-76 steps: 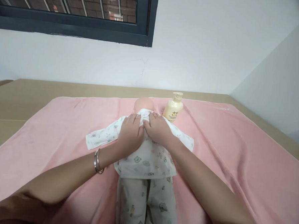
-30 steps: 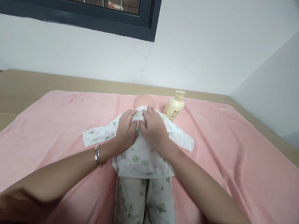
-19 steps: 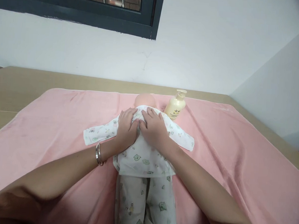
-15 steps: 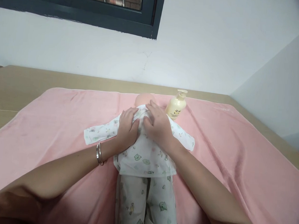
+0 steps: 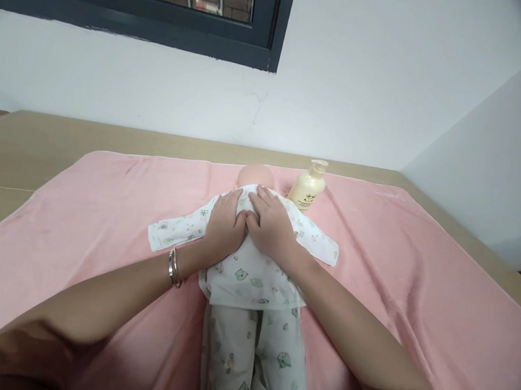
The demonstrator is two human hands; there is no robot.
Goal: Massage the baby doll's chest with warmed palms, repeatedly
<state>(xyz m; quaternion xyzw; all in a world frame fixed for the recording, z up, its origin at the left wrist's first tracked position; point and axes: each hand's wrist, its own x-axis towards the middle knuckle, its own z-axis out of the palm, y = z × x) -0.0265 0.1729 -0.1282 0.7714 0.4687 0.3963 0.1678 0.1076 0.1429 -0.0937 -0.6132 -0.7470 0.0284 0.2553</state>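
A baby doll point(image 5: 256, 174) in a white printed top point(image 5: 249, 282) and matching trousers point(image 5: 278, 353) lies stretched out before me, its sleeves spread to both sides. Only the bare rounded head shows past the collar; no face is visible. My left hand point(image 5: 224, 223) rests flat on the left of the upper torso, fingers pointing toward the head. On the right of the torso lies my right hand point(image 5: 273, 222), fingers extended and a little apart. The two thumbs meet at the middle. Neither hand grips anything. Two silver bangles point(image 5: 174, 267) circle my left wrist.
A pink blanket point(image 5: 97, 221) with some creases lies under the doll on a wooden surface point(image 5: 63, 135). A cream pump bottle point(image 5: 308, 186) stands right of the doll's head. Behind are a white wall point(image 5: 335, 94) and a dark window frame point(image 5: 268, 38).
My right hand has drawn back slightly from the collar toward me, and the thumbs have come together. My left hand has shifted a little to the right. The doll and bottle stay in place.
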